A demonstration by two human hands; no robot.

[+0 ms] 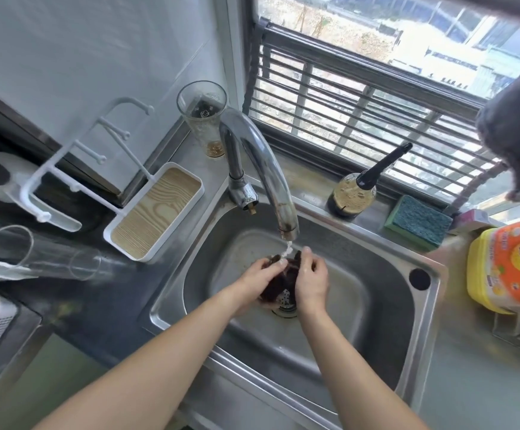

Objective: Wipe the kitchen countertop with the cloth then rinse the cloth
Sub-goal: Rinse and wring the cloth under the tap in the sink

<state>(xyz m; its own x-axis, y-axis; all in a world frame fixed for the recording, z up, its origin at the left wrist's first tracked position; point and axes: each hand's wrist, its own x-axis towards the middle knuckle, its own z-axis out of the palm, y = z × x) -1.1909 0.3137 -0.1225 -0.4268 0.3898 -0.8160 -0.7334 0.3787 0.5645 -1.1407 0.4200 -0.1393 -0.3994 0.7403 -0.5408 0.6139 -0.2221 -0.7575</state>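
Judging by the scene, the wiping is looking finished and the rinse is running: the left hand (257, 282) and right hand (311, 280) are gripping, fingers curled, the dark bunched cloth (279, 282) under the curved chrome tap's (268, 169) thin stream, over the stainless steel sink's (386, 305) drain; wringing is remaining.

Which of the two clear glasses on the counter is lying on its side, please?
The plain glass at the far left lies on its side; the printed glass behind the faucet stands upright.

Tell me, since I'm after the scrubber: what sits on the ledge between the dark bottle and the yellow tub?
In the head view, a green-and-blue sponge lies between the bottle and the tub.
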